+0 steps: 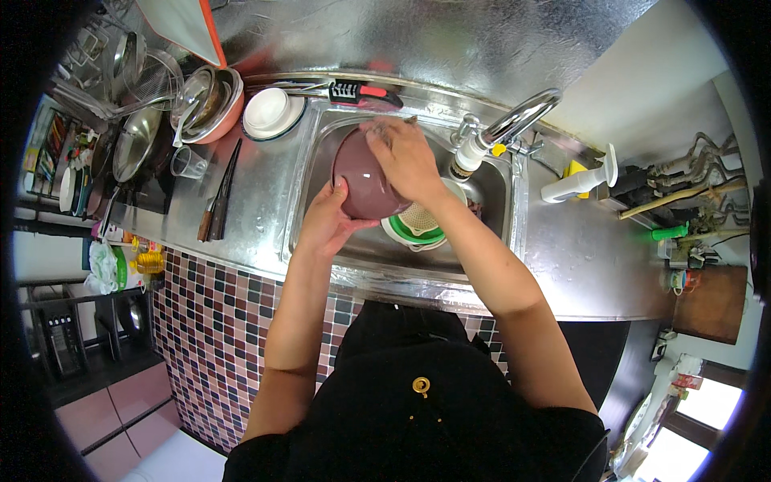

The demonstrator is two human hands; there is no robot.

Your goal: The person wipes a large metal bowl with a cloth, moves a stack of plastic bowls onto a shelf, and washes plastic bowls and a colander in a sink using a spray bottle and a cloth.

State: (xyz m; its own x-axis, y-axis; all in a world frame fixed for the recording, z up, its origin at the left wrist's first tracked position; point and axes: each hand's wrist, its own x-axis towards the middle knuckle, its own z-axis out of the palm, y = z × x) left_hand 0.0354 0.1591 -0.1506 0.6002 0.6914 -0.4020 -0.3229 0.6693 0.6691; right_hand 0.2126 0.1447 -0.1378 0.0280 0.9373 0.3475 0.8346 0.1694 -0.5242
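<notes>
A mauve bowl (364, 175) is held tilted above the sink (313, 208), its smooth outer side turned up. My left hand (328, 223) grips its lower left edge, with the thumb on the outer wall. Across the bowl's upper right side lies my right hand (403, 159), slightly blurred. A greyish scrubber (380, 130) shows under those fingers, mostly hidden, so its exact kind is unclear. Below the right forearm, a cream strainer basket (420, 220) rests with a green bowl (399, 228) and white dishes in the sink.
The chrome faucet (521, 114) reaches over the sink's right side. A white spray bottle (575, 182) lies on the right counter. To the left are knives (220, 208), a clear plastic cup (189, 162), stacked white bowls (268, 111) and a knife sharpener (364, 93).
</notes>
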